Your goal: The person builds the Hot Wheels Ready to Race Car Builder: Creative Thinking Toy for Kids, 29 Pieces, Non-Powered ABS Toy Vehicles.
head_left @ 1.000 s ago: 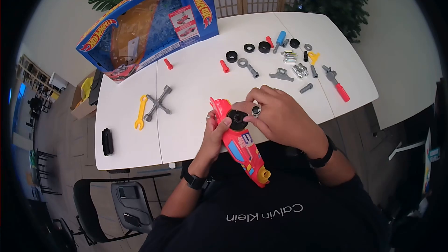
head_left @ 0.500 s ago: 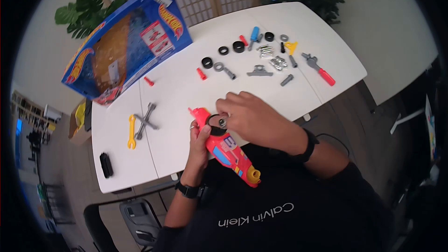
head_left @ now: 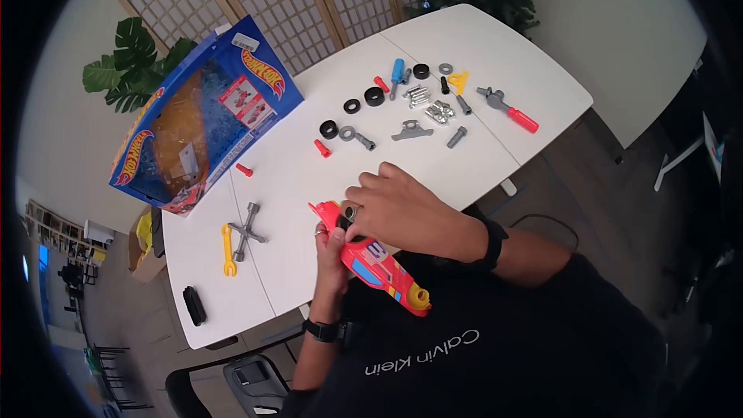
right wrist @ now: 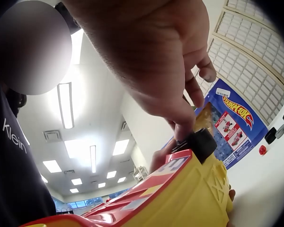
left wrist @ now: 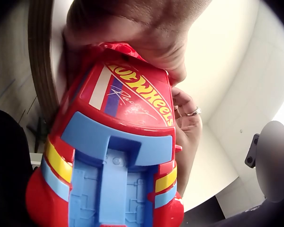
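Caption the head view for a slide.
Left hand gripping a red toy car, right hand at its black wheel, loose parts on the white table.

Black Calvin Klein shirt, black wristbands, silver ring

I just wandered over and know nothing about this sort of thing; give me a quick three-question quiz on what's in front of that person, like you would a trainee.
1. True or false: the left hand holds the red toy car.
2. Which tool lies beside the yellow wrench?
A) blue screwdriver
B) gray cross-shaped wrench
C) red-handled tool
3. Fill in the color: the right hand touches a ____ wheel.

Key: 1 true; 2 B; 3 black.
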Demonstrator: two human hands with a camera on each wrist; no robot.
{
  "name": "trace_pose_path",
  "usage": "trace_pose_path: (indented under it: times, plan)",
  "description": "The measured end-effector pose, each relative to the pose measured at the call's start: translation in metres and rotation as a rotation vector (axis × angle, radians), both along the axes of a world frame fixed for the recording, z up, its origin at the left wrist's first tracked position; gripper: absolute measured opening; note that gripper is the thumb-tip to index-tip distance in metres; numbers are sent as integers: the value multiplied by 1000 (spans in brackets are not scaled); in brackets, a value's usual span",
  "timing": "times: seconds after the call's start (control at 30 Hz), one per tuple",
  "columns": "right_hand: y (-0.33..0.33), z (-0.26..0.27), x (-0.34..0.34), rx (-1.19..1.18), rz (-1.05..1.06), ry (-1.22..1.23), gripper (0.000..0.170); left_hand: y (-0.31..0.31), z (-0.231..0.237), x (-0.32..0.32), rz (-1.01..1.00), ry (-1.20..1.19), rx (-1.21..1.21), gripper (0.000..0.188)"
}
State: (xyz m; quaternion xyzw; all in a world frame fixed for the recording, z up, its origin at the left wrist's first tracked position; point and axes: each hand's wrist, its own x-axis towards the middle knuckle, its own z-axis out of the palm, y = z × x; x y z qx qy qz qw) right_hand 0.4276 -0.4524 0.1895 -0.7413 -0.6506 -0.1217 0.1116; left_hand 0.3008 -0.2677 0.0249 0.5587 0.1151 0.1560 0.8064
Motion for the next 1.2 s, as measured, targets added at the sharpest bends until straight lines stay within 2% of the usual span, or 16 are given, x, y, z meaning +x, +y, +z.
trace_pose_path:
  times: [0.07, 0.1, 0.17, 0.27, 0.5, 0.6, 0.67, 0.83, 0.93, 0.97, 1.0, 1.03, 1.1, 1.13, 1.17, 1.2]
  plan:
    - [2, -3, 2, 49, -35, 199, 18, 1, -9, -1, 25, -20, 5, 74]
    - [2, -7, 3, 58, -37, 196, 18, -3, -2, 0, 21, -23, 13, 74]
    - [0, -14, 8, 158, 130, 259, 14, -11, 9, 2, 72, 11, -55, 74]
    - [-1, -20, 8, 154, 179, 204, 15, -9, 6, 2, 50, 3, -83, 73]
    - [-3, -27, -18, 191, 27, 262, 17, -7, 3, 1, 77, 21, -36, 68]
    - [-2, -35, -22, 347, 25, 248, 14, -11, 12, 1, 98, 30, -36, 62]
    - [1, -43, -25, 345, -49, 343, 18, -11, 13, 0, 92, 31, -41, 59]
    - [-1, -41, -28, 308, -67, 340, 29, -17, 18, 3, 150, 56, -26, 54]
    - [-2, -38, -26, 349, -40, 328, 27, -17, 22, -4, 111, 20, -36, 61]
    - [-6, -29, -25, 388, 15, 430, 26, -16, 23, -7, 92, -37, -55, 68]
    - [-9, -24, -24, 426, 71, 535, 25, -7, 10, -13, 45, -100, 9, 89]
    - [-11, -27, -21, 426, 81, 537, 25, -7, 15, -14, 54, -100, 12, 89]
    - [-15, -43, -13, 526, 9, 993, 36, -10, 37, -18, -19, -415, -163, 110]
    - [-14, -53, -8, 415, -16, 1341, 57, -15, 61, -20, -3, -447, -243, 119]
    - [-13, -65, -5, 413, -10, 1345, 57, -16, 74, -18, 36, -517, -286, 116]
    - [-14, -77, -5, 188, 125, 1642, 65, -12, 79, -15, -13, -590, -303, 118]
